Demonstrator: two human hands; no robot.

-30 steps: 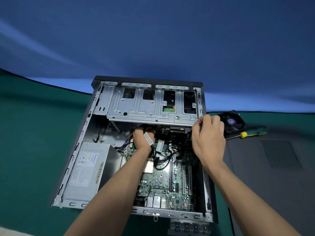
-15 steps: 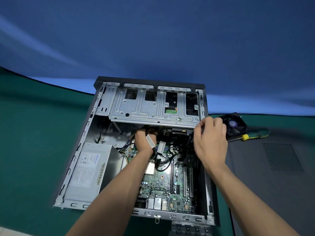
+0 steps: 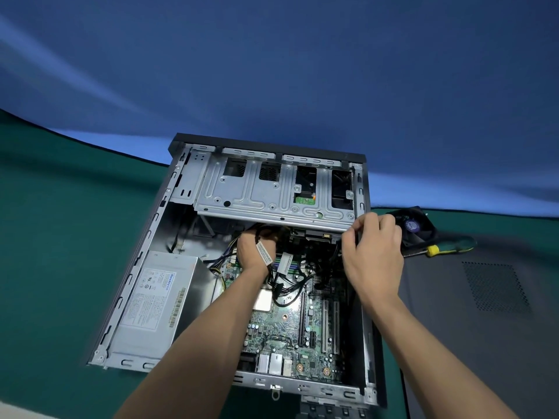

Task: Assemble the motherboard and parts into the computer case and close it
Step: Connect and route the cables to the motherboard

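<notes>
Case, open on its side, lies on a green mat with its interior facing up. Motherboard sits flat on the case floor, toward the right half and near edge. PSU occupies the left side of the case, its label facing up. Drive cage spans the far end of the case, above the motherboard's far edge. Left hand reaches under the near lip of the cage, fingers curled around a bundle of black cables; a white tag on one cable lies across the back of the hand. Further cables run from this bundle down over the motherboard. Right hand sits at the right end of the cage lip, beside the case's right wall, thumb and forefinger drawn together in a pinch; what they hold, if anything, cannot be determined. Both forearms extend from the near edge over the case. Right of the case, a fan rests on the mat, with a screwdriver just beside it. Side panel, dark grey with a perforated vent, lies flat to the right of the case.
</notes>
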